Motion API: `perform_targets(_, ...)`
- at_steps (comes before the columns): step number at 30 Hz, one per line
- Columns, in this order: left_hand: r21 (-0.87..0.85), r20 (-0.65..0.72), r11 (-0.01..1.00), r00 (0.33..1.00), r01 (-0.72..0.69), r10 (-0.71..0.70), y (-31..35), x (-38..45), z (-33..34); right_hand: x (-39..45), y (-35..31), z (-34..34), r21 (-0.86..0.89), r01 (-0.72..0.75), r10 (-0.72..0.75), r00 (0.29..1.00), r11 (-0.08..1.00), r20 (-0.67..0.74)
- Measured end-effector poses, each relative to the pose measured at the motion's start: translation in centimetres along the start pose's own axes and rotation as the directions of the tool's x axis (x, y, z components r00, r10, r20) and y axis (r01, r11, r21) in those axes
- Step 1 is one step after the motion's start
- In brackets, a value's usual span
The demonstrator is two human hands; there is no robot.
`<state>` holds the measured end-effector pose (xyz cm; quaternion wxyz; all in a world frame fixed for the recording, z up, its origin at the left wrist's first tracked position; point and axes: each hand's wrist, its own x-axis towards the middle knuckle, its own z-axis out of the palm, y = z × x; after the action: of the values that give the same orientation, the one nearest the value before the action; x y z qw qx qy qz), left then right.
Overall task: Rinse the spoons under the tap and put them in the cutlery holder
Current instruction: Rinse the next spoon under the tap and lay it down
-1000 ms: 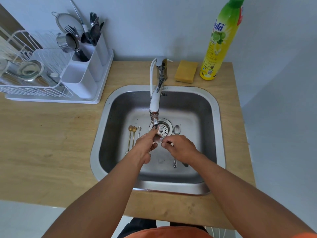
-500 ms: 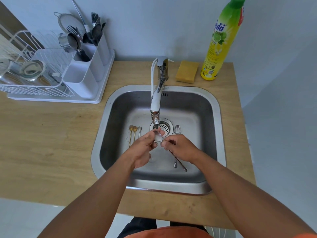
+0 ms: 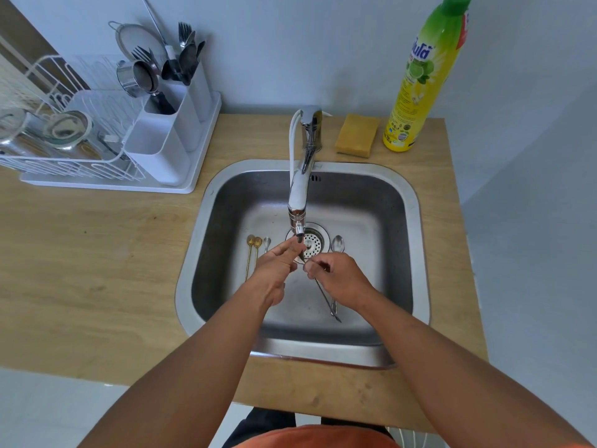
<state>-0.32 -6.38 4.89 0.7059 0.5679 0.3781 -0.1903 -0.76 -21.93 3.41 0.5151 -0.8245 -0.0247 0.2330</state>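
Note:
Both hands meet under the chrome tap (image 3: 299, 192) over the steel sink (image 3: 416, 240). My right hand (image 3: 336, 279) pinches a thin silver spoon (image 3: 324, 295) by its handle, which slants down toward the sink's front. My left hand (image 3: 274, 266) touches the spoon's bowl end with its fingertips just below the spout. On the sink floor lie two gold spoons (image 3: 252, 250), a small silver spoon (image 3: 266, 243) and a larger silver spoon (image 3: 337, 244). The white cutlery holder (image 3: 168, 137) stands at the back left with forks and spoons in it.
A white wire dish rack (image 3: 61, 147) with metal cups sits left of the holder on the wooden counter (image 3: 97, 260). A yellow sponge (image 3: 357, 134) and a green-yellow dish soap bottle (image 3: 420, 82) stand behind the sink on the right. The drain strainer (image 3: 312, 242) is mid-sink.
The hands stay under the spout. The spoon's handle, hidden a second ago, now shows slanting below my right hand. My left fingers have shifted slightly over the bowl end.

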Motion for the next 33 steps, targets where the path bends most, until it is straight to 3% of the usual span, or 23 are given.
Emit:
perform_targets(7, 0.007, -0.056, 0.999, 0.997, 0.045, -0.044, -0.8, 0.4, -0.7, 0.0, 0.6, 0.0, 0.007, -0.025, 0.025, 0.999, 1.0, -0.03)
perform_targets(17, 0.197, 0.001, 0.973, 0.992, -0.124, 0.126, -1.7, 0.2, -1.1, -0.4, 0.8, -0.2, 0.058, -0.053, 0.054, 0.998, 0.997, -0.018)
perform_targets(21, 0.246, -0.048, 0.961, 0.989, -0.124, 0.14, -1.2, 0.0, -0.6, -0.5, 0.7, -0.2, 0.03, -0.037, 0.037, 0.999, 0.999, 0.001)
perform_targets(27, 0.22, -0.174, 0.976, 0.984, 0.001, 0.038, 0.4, 0.0, 0.2, -0.4, 0.8, 0.1, -0.034, -0.02, 0.019, 0.999, 0.999, -0.029)
perform_targets(33, 0.27, -0.053, 0.961, 0.997, 0.06, -0.047, -0.4, 0.1, -0.7, -0.4, 1.8, -0.2, -0.033, -0.053, 0.052, 0.997, 0.998, -0.054)
